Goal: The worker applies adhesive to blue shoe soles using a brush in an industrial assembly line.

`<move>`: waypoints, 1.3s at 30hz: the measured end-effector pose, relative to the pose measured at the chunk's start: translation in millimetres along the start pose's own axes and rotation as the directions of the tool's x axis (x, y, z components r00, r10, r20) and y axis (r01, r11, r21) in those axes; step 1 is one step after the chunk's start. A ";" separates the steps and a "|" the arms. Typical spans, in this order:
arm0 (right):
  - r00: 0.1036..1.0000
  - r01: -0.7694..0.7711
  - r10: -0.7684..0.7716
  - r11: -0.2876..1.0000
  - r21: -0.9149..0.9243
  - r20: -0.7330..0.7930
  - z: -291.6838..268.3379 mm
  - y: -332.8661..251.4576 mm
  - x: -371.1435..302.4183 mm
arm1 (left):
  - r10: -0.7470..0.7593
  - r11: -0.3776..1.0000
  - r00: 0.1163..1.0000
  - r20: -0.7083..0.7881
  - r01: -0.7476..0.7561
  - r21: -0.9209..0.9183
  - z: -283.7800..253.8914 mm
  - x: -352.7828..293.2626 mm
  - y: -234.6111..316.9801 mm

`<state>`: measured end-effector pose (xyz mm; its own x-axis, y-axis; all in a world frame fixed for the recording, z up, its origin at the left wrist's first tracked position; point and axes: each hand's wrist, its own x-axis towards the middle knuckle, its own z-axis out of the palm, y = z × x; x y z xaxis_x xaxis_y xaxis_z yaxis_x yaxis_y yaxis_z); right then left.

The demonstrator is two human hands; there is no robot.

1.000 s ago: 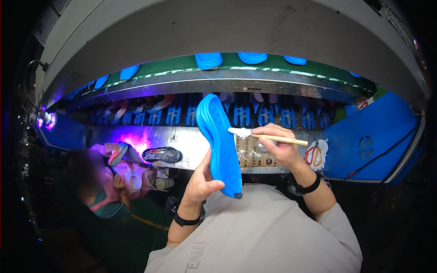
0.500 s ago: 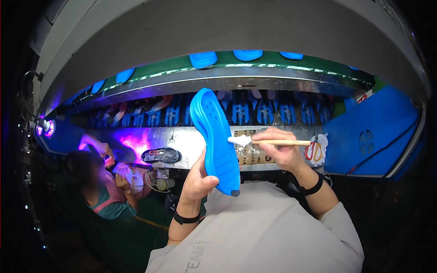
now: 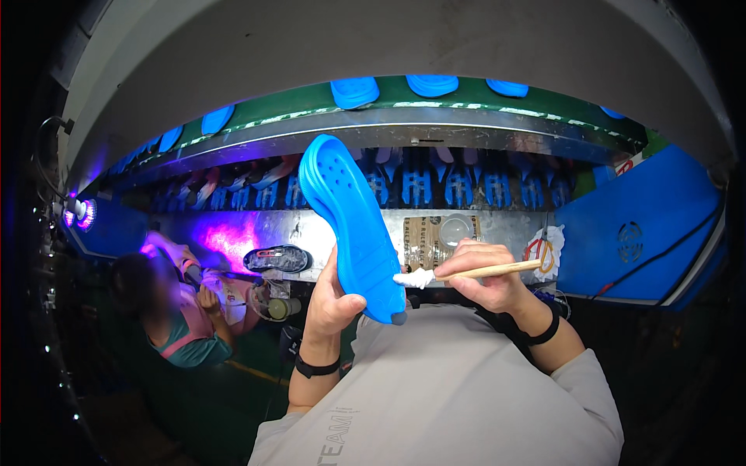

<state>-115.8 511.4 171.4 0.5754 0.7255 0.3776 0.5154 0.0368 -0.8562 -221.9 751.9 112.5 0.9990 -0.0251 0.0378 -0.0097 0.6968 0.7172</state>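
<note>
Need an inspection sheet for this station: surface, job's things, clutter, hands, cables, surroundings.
Surface: metal bench front below a green conveyor belt.
Job's things: blue shoe sole held upright; brush with white bristles touching the sole's lower edge.
Clutter: scissors hang on the bench front; a dark shoe lies to the left.
Hands: left hand has its grip on the sole; right hand on the brush handle.
Cables: black cable runs across the blue panel.
Surroundings: more blue soles on the belt; another person at lower left; purple lamp.
</note>
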 end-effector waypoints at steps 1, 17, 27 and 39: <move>1.000 0.005 -0.005 1.000 0.021 -0.002 0.7 -0.6 -0.7 | -0.014 1.000 1.000 -0.026 0.014 0.023 6.6 1.0 5.0; 0.999 -0.002 -0.004 0.993 -0.119 -0.050 2.4 -3.4 11.9 | 0.060 0.986 0.998 -0.005 -0.059 0.158 -5.0 5.9 5.6; 0.934 -0.196 0.261 0.945 0.262 -0.242 1.5 -0.5 0.6 | 0.006 0.998 1.000 -0.019 -0.005 0.069 -16.1 3.2 8.1; 0.735 -0.331 0.431 0.902 0.278 -0.524 -17.2 38.5 -44.2 | 0.263 0.964 0.904 0.338 -0.234 -0.122 -57.6 155.8 129.0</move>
<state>-110.5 468.9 127.8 0.9776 0.1885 0.0936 0.0983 -0.0157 -0.9950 -64.9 879.2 170.9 0.8851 -0.0822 0.4580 -0.2381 0.7656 0.5976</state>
